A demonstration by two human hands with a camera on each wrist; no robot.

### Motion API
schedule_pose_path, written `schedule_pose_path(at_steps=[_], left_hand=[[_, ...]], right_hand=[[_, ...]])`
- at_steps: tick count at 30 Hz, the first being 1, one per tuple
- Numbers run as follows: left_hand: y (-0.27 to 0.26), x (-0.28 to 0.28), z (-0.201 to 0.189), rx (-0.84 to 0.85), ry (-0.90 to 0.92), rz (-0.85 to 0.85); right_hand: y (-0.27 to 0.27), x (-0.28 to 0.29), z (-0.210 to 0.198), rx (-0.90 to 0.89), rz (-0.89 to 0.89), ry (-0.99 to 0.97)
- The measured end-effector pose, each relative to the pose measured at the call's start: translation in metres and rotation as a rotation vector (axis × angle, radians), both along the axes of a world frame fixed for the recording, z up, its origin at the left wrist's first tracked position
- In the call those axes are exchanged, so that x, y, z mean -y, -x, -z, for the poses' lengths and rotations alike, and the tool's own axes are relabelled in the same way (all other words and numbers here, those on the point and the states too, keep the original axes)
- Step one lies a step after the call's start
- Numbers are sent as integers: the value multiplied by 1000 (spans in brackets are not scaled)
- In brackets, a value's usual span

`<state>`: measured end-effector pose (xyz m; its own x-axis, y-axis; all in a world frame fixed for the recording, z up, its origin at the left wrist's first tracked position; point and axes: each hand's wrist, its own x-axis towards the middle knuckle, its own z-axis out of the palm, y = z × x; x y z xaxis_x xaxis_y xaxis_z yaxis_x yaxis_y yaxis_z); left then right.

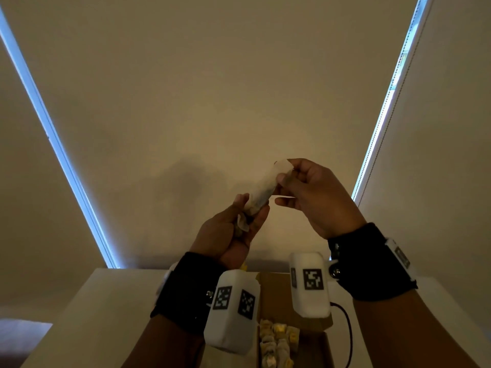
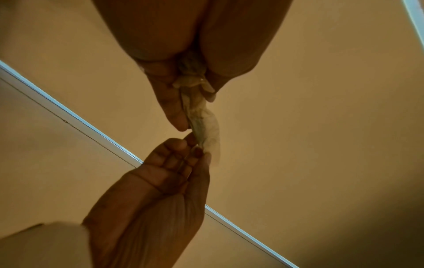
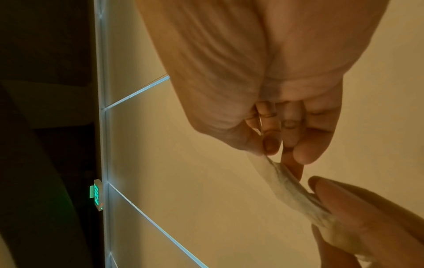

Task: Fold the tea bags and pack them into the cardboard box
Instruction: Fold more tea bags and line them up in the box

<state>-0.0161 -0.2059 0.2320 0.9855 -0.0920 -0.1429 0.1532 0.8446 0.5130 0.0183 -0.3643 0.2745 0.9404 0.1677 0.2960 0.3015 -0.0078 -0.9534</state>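
Both hands hold one pale paper tea bag [image 1: 265, 188] up in the air in front of the wall. My left hand [image 1: 239, 224] grips its lower end between thumb and fingers. My right hand [image 1: 300, 184] pinches its upper end. The tea bag [image 2: 201, 125] stretches between the two hands in the left wrist view, and the same tea bag [image 3: 291, 188] shows in the right wrist view. Below the wrists stands the open cardboard box [image 1: 273, 290], with several folded tea bags [image 1: 276, 341] packed inside.
The box rests on a pale table [image 1: 111, 309] against a beige wall of blinds [image 1: 212, 88] with bright gaps. A black cable [image 1: 348, 330] runs beside the box on the right. A green exit sign [image 3: 97, 195] glows in the right wrist view.
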Motion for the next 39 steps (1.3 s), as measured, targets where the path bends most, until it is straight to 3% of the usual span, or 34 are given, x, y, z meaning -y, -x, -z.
schedule_pose_path(at_steps=[5, 11, 17, 22, 28, 32, 39], left_hand=[[2, -7, 1, 73, -76, -61], [3, -13, 6, 127, -135, -113], [4, -15, 5, 169, -202, -112], [7, -18, 1, 262, -245, -54], [6, -14, 2, 325, -349, -61], [8, -12, 1, 361, -387, -84], [3, -20, 4, 362, -351, -137]], right_hand=[[-2, 0, 8, -72, 16, -79], [14, 2, 19, -118, -155, -270], [31, -1, 34, -43, -321, -93], [39, -5, 32, 88, -251, 178], [42, -17, 28, 151, -108, 205], [40, -19, 22, 157, -115, 264], [31, -6, 12, 96, -82, 169]])
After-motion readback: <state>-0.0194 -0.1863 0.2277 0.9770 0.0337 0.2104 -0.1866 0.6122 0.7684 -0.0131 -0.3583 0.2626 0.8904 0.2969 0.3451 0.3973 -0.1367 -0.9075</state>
